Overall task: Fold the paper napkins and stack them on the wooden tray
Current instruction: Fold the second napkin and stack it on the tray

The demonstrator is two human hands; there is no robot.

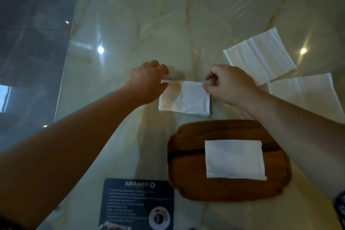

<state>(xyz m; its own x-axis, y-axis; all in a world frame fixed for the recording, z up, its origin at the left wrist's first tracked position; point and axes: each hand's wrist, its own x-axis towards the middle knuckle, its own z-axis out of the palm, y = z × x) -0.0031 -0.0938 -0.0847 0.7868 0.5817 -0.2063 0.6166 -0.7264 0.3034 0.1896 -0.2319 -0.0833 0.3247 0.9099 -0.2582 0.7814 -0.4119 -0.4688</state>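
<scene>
Nearest the camera, a dark blue printed card (137, 204) with white text lies flat on the glossy cream marble table (149, 24). Just beside it, to its right, sits a brown wooden tray with rounded corners (186, 183), bearing one folded white paper napkin (235, 159) laid flat near its centre. Beyond the tray, a second white paper napkin, folded to a rectangle (184, 98), rests on the table. The left hand (144, 82) pinches its far left corner between thumb and fingers; the right hand (228, 85) pinches its far right corner likewise, fingers narrow on the paper. To the right lie two unfolded white napkins: one farther (259, 56), one nearer (306, 90), partly covered by the right forearm.
</scene>
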